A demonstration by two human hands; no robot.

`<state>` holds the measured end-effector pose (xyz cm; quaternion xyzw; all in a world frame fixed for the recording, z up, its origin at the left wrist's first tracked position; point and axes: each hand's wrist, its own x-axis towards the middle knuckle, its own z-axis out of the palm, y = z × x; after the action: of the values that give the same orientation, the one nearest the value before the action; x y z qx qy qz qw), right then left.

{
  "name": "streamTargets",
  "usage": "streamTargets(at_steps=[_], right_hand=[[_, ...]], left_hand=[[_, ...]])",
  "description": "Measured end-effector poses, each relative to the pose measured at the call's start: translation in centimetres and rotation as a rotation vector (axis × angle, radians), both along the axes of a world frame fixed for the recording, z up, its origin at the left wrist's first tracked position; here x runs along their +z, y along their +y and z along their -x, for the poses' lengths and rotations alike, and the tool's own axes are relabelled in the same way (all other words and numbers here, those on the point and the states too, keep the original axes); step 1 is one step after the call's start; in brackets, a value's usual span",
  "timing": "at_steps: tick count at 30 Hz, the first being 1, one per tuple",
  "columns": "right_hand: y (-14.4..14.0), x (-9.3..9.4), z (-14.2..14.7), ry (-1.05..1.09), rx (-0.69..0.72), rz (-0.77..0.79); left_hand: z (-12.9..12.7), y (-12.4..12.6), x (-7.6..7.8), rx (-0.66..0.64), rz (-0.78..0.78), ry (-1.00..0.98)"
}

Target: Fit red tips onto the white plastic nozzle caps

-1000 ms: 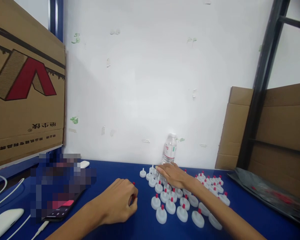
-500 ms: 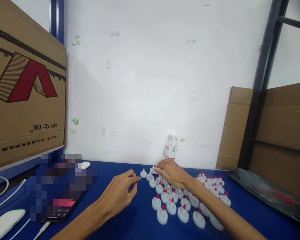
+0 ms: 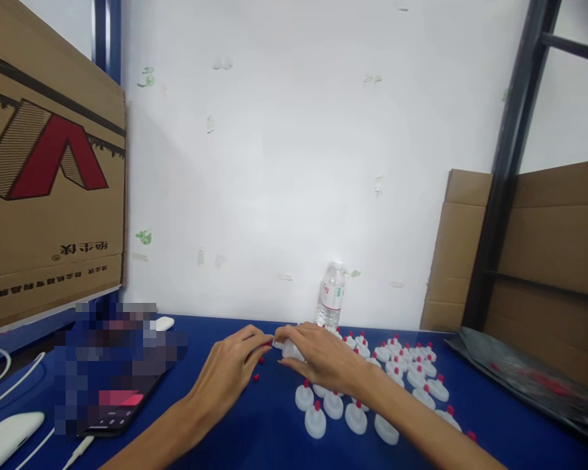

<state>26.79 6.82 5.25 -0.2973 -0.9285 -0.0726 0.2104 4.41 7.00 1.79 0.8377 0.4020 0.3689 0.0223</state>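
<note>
My right hand (image 3: 318,356) is closed around a squat translucent white nozzle bottle (image 3: 292,351), tilted so that its tip points left. My left hand (image 3: 232,362) pinches with thumb and forefinger at the nozzle tip, where a small red cap (image 3: 268,343) shows. Two loose red caps (image 3: 256,377) lie on the blue table just below the left fingertips. Several similar bottles (image 3: 315,421) with red caps stand upright under and to the right of my right forearm, which hides part of the group.
A clear water bottle (image 3: 330,297) stands against the white wall. On the left are a phone (image 3: 112,418), white cables and a large cardboard box (image 3: 53,170). A dark plastic bag (image 3: 529,378) lies at the right edge, beside cardboard sheets (image 3: 455,248).
My right hand has come left and nearer with a nozzle bottle in its grip. My left thumb and forefinger now meet it at the tip. Loose red caps have come into view.
</note>
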Motion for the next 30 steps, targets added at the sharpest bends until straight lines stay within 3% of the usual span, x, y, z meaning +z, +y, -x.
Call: streamTargets(at_steps=[3,8,12,21,26,30], right_hand=[[-0.1,0.0,0.2,-0.040,0.025,-0.019],[-0.4,0.0,0.4,-0.009,0.035,-0.062],[-0.8,0.1,0.8,-0.126,0.067,-0.151],[-1.0,0.1,1.2,-0.205,0.083,-0.152],[-0.8,0.8,1.1,-0.114,0.042,-0.106],[0.6,0.6,-0.1,-0.020,-0.122,-0.097]], left_hand=[[-0.1,-0.2,0.2,-0.039,0.000,0.035],[-0.2,-0.2,0.4,0.006,0.024,-0.003],[0.0,0.1,0.4,0.022,0.080,0.010],[0.1,0.0,0.7,-0.166,0.305,-0.075],[-0.1,-0.5,1.4,-0.013,0.164,0.028],[-0.1,-0.6,0.8,0.184,0.056,0.173]])
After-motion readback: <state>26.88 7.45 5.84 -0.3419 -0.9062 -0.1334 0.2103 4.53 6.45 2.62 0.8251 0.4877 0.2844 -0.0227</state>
